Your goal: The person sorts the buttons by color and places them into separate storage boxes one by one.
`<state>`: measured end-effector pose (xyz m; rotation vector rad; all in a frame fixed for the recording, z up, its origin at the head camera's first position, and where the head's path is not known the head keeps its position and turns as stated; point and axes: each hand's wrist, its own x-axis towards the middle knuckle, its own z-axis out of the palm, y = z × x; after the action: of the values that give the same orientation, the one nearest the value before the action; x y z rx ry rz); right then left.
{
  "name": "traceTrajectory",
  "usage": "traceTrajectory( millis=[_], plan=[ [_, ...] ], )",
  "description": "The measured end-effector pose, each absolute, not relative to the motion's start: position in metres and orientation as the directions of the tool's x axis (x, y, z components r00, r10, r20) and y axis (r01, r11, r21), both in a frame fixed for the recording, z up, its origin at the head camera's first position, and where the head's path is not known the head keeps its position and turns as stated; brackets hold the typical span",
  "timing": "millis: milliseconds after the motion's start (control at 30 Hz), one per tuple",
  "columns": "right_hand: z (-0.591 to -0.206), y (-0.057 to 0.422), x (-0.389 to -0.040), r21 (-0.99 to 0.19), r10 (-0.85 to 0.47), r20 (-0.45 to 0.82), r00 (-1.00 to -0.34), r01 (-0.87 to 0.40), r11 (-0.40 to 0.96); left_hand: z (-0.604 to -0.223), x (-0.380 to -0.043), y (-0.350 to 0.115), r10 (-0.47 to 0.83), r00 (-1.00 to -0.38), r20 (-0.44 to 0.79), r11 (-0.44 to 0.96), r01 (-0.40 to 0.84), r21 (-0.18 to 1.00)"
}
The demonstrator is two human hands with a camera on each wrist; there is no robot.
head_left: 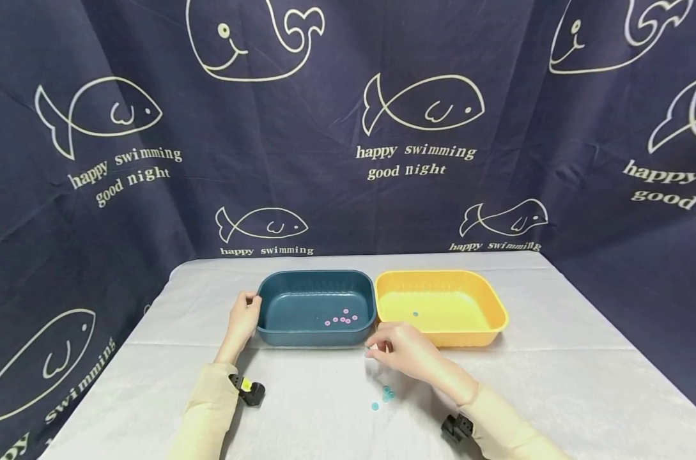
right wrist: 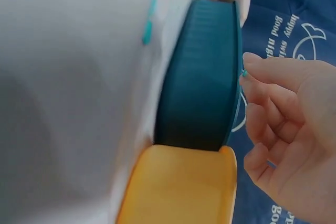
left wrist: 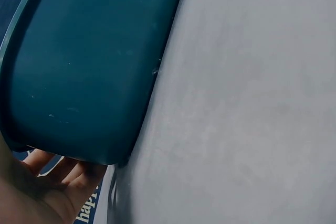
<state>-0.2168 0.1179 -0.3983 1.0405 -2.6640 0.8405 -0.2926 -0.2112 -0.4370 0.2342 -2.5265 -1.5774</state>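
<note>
In the head view, my left hand [head_left: 245,317] holds the left end of a dark blue-green plastic bin [head_left: 316,338]. Its fingers [left wrist: 79,179] lie against the outside of the end wall in the left wrist view. Between thumb and index finger, my right hand [head_left: 408,350] pinches a small teal bead [right wrist: 244,73], held in front of where the two bins meet. Several loose teal beads [head_left: 387,394] lie on the white cloth below that hand. Inside the blue-green bin are several pink beads [head_left: 342,319]. A yellow bin [head_left: 468,338] has one teal bead [head_left: 415,314] in it.
Both bins stand side by side on a white-covered table [head_left: 307,409], their ends nearly meeting. Behind and at the sides hangs a dark blue curtain [head_left: 336,211] with fish drawings and lettering. Each wrist wears a small black camera [head_left: 252,393].
</note>
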Motion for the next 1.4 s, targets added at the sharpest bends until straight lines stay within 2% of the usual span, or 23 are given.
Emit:
traceTrajectory(
  millis=[167, 533, 867, 1400],
  plan=[
    [-0.395, 0.120, -0.223, -0.436, -0.546, 0.408, -0.732, -0.682, 0.588, -0.437, -0.293, -0.211, -0.219, -0.975, 0.047, 0.434, -0.054, 0.900],
    [-0.389, 0.126, -0.231, -0.489, -0.482, 0.400, -0.779, -0.627, 0.607, -0.436, -0.294, -0.212, -0.217, -0.975, 0.048, 0.439, -0.053, 0.897],
    [-0.390, 0.132, -0.239, -0.435, -0.457, 0.501, -0.735, -0.670, 0.601, -0.436, -0.295, -0.212, -0.215, -0.975, 0.056, 0.447, -0.047, 0.893],
    [-0.392, 0.143, -0.248, -0.446, -0.380, 0.529, -0.759, -0.629, 0.637, -0.437, -0.294, -0.212, -0.215, -0.976, 0.045, 0.438, -0.055, 0.897]
  ],
)
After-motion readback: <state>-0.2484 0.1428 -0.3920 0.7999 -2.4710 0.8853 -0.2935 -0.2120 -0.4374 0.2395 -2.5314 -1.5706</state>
